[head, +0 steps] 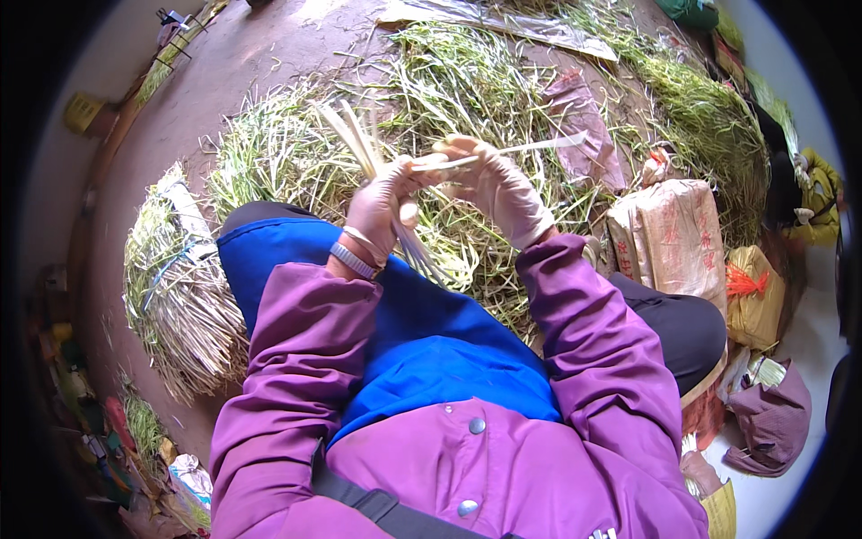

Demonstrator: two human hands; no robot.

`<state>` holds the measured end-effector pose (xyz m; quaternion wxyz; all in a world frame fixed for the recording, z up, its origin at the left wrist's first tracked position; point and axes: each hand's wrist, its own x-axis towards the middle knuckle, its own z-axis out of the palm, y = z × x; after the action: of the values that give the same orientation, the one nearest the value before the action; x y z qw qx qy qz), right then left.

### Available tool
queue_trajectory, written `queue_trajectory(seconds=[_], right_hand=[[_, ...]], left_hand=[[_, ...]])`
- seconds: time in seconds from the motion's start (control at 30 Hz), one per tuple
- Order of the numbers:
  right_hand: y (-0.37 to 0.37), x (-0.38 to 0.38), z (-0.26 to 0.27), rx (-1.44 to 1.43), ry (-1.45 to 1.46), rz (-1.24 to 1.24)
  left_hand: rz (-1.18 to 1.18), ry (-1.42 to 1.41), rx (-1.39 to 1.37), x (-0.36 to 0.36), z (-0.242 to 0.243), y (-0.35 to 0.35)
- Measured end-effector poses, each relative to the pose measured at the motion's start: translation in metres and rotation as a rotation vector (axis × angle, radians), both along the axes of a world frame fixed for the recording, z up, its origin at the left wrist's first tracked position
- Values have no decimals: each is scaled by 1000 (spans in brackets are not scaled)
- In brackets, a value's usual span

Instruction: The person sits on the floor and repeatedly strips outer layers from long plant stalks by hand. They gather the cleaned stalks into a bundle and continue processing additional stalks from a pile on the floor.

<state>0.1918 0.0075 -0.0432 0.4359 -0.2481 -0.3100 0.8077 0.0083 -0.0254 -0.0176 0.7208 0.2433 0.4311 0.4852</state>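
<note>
My left hand (pixel 377 205), in a thin whitish glove, grips a small bunch of pale plant stalks (pixel 347 135). The upper ends fan out above the fist, and the lower ends (pixel 421 256) hang below it over the blue apron (pixel 397 303). My right hand (pixel 505 188), gloved the same way, is beside it with curled fingers. A single pale stalk (pixel 549 144) runs sideways from the left fingertips through the right hand, its free end pointing right. Motion blurs the fingertips. Behind both hands spreads a heap of loose green and yellowish stalks (pixel 303 148).
A tied stalk bundle (pixel 185 296) stands at left. At right are a pale woven sack with red print (pixel 667 236), a yellow bag with an orange tie (pixel 754 296) and a maroon bag (pixel 771 418). Another person (pixel 818 195) sits at the far right by more greens (pixel 700 114).
</note>
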Motion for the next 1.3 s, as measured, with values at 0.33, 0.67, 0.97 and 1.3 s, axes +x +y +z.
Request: queue_trajectory(seconds=[0.33, 0.67, 0.97, 1.3], right_hand=[[13, 53, 36, 377, -804, -99], [-26, -22, 41, 452, -872, 416], [12, 13, -72, -304, -695, 203], [96, 14, -142, 397, -1890, 268]], left_hand=[[-218, -106, 69, -3, 5, -3], [-310, -57, 167, 2, 11, -8], [203, -330, 186, -49, 55, 15], [-119, -623, 0, -26, 52, 19]])
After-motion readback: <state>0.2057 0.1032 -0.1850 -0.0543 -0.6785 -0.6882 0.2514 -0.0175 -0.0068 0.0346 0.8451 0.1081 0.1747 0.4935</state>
